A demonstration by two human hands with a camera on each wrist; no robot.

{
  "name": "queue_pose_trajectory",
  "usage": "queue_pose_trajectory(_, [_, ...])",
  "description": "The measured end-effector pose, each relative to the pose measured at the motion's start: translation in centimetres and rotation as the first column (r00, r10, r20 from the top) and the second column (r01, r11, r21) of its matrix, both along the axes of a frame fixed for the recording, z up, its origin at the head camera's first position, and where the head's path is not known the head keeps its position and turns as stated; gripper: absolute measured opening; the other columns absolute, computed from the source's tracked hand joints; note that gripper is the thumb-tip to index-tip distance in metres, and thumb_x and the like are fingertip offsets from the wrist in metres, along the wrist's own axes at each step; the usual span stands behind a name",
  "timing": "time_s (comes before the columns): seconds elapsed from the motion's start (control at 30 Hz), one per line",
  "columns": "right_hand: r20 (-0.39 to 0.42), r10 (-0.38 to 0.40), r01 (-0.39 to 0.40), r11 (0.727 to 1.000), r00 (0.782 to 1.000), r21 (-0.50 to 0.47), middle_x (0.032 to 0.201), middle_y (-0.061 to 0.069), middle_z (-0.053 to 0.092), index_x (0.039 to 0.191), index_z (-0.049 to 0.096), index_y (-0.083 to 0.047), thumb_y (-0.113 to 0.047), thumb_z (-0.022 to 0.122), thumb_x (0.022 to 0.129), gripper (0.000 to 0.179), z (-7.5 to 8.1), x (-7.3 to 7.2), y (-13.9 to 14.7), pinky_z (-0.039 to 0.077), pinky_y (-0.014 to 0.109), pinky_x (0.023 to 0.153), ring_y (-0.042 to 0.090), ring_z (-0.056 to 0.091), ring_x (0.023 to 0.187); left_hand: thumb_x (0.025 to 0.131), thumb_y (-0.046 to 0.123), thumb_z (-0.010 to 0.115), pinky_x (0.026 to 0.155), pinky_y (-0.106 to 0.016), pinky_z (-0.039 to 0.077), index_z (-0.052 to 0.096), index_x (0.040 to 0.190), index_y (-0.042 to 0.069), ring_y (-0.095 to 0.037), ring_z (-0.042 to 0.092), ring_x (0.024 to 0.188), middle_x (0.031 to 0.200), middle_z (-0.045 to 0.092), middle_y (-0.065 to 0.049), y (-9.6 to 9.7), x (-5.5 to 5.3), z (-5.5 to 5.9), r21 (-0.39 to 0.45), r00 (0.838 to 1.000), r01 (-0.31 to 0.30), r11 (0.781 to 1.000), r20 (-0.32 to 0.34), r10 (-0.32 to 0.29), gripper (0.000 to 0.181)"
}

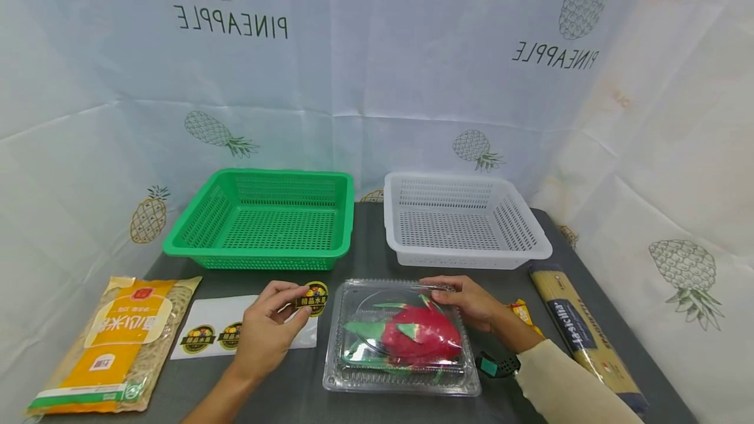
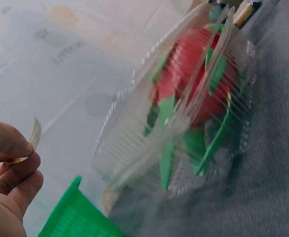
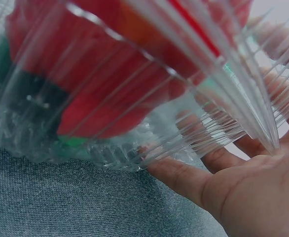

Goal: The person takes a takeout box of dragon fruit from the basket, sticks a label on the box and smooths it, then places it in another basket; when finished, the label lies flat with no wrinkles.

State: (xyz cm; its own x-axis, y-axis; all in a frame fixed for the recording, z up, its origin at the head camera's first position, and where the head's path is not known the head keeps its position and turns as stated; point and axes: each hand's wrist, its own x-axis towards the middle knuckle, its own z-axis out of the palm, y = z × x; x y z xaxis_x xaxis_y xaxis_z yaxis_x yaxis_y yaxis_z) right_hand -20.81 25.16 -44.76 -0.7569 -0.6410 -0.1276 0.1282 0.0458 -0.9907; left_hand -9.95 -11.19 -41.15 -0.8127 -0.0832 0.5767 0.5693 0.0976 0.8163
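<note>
Between thumb and fingertips, my left hand (image 1: 268, 329) pinches a round black-and-gold sticker (image 1: 312, 300), held just left of a clear plastic clamshell box (image 1: 400, 381). In the left wrist view the sticker (image 2: 35, 136) shows nearly edge-on and bends a little. Inside the lidded box lies a red dragon fruit (image 1: 421, 335) with green leaf tips. My right hand (image 1: 474, 303) grips the far right side of the box; the right wrist view shows fingers (image 3: 179, 177) around its ribbed wall. Partly behind my left hand lies a white sticker sheet (image 1: 220, 306) with more of the same stickers.
A green basket (image 1: 265, 262) stands at the back left and a white basket (image 1: 471, 258) at the back right. On the left lies an orange grain bag (image 1: 120, 339). A spaghetti pack (image 1: 583, 329) and a small yellow packet (image 1: 523, 313) lie on the right.
</note>
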Motion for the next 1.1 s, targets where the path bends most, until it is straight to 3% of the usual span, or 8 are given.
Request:
queue_pose_trajectory(0.37, [0.013, 0.005, -0.005, 1.0, 1.0, -0.009, 0.123, 0.017, 0.061, 0.139, 0.044, 0.008, -0.013, 0.058, 0.098, 0.049, -0.1, 0.0, 0.0, 0.051, 0.05, 0.083, 0.035, 0.062, 0.104, 0.072, -0.029, 0.065, 0.08, -0.027, 0.052, 0.066, 0.104, -0.016, -0.018, 0.06, 0.098, 0.101, 0.054, -0.021, 2.4, -0.4, 0.8, -0.017, 0.996, 0.079, 0.997, -0.03, -0.08, 0.035])
queue_pose_trajectory(0.6, [0.005, 0.002, -0.002, 1.0, 1.0, -0.003, 0.123, 0.017, 0.061, 0.139, 0.046, 0.007, -0.014, 0.058, 0.098, 0.048, 0.2, 0.0, -0.1, 0.05, 0.05, 0.083, 0.034, 0.062, 0.104, 0.074, -0.022, 0.07, 0.077, -0.029, 0.053, 0.069, 0.103, -0.011, -0.026, 0.064, 0.093, 0.1, 0.058, -0.011, 4.4, -0.6, 1.2, -0.093, 0.998, 0.055, 0.994, -0.026, -0.058, 0.031])
queue_pose_trajectory(0.8, [-0.01, 0.008, -0.008, 1.0, 1.0, 0.003, 0.124, 0.016, 0.061, 0.138, 0.045, 0.008, -0.013, 0.057, 0.098, 0.047, 0.4, 0.0, -0.2, 0.051, 0.048, 0.084, 0.032, 0.061, 0.104, 0.074, -0.02, 0.072, 0.077, -0.029, 0.053, 0.07, 0.101, -0.009, -0.029, 0.065, 0.094, 0.099, 0.058, -0.009, 6.2, -0.7, 1.2, -0.132, 0.995, 0.076, 0.988, -0.052, -0.083, 0.03])
queue_pose_trajectory(1.1, [-0.003, 0.002, -0.002, 1.0, 1.0, 0.0, 0.122, 0.016, 0.061, 0.139, 0.043, 0.011, -0.013, 0.057, 0.098, 0.049, 0.4, 0.0, -0.2, 0.051, 0.047, 0.084, 0.031, 0.062, 0.103, 0.073, -0.02, 0.073, 0.078, -0.028, 0.052, 0.071, 0.098, -0.009, -0.025, 0.065, 0.093, 0.096, 0.056, -0.004, 8.2, -1.0, 1.2, -0.181, 0.996, 0.09, 0.979, 0.02, -0.088, 0.028])
